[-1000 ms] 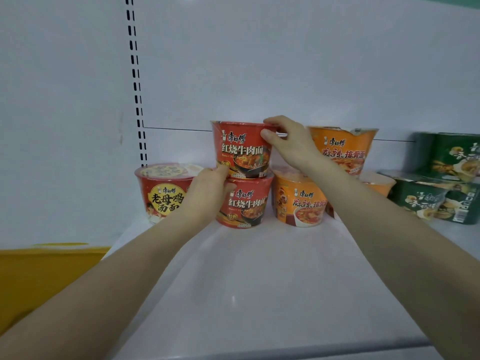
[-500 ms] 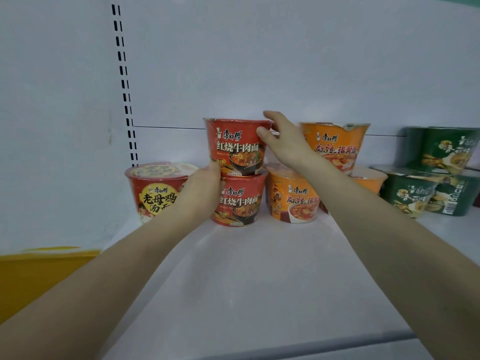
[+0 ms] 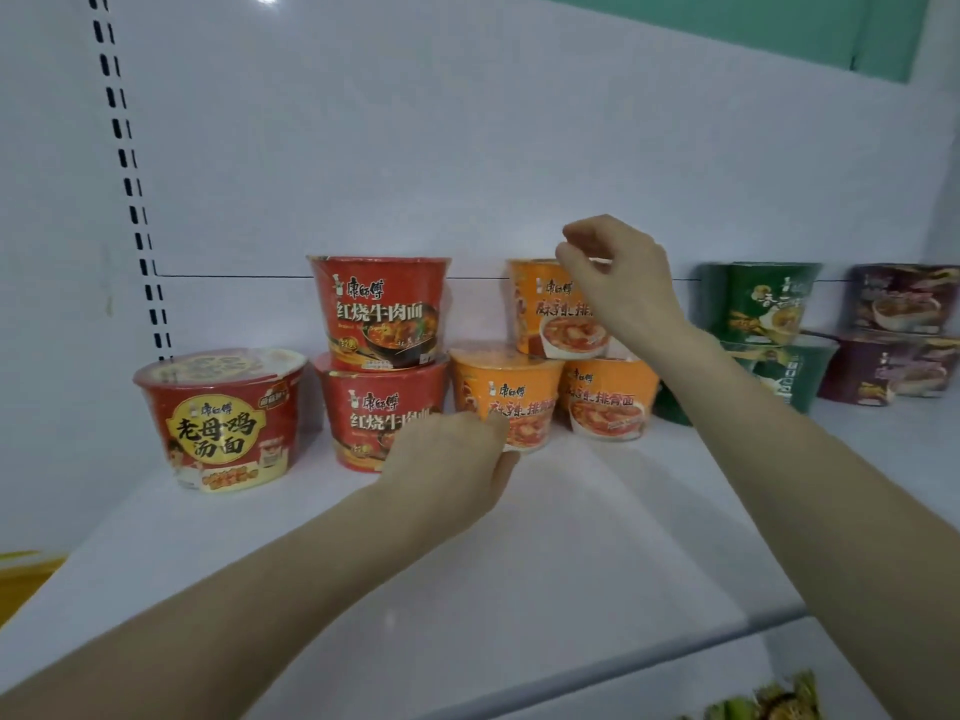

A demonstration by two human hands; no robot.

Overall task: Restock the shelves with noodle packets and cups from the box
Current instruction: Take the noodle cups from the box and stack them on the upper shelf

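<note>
**Noodle cups lined up at the back of the shelf, both hands in front of them**

Head view: The cups stand on the white shelf [image 3: 519, 563], against its back wall. At the left is a single red cup [image 3: 221, 418] with a round yellow label. Next to it two red cups are stacked, the top one [image 3: 382, 311] upright on the lower one [image 3: 374, 402]. Then come three orange cups: a front one [image 3: 506, 392], a right one [image 3: 608, 397], and an upper one [image 3: 540, 314] resting on them. Green cups [image 3: 763, 304] and purple cups [image 3: 904, 298] follow, blurred, the purple ones cut off by the frame edge.

The left hand [image 3: 452, 454] is low, its back to the camera, fingers curled under. It covers part of the lower red cup's label and the front orange cup's bottom corner. I cannot tell whether it touches either cup.

The right hand [image 3: 618, 283] is up in front of the upper orange cup, hiding that cup's right side. Its fingers [image 3: 576, 233] curl inward. The thumb tip seems to sit at the rim, but whether it pinches it I cannot tell.

The right forearm hides part of the lower green cup. Something green and yellow [image 3: 769, 704] at the bottom edge is cut off.
</note>
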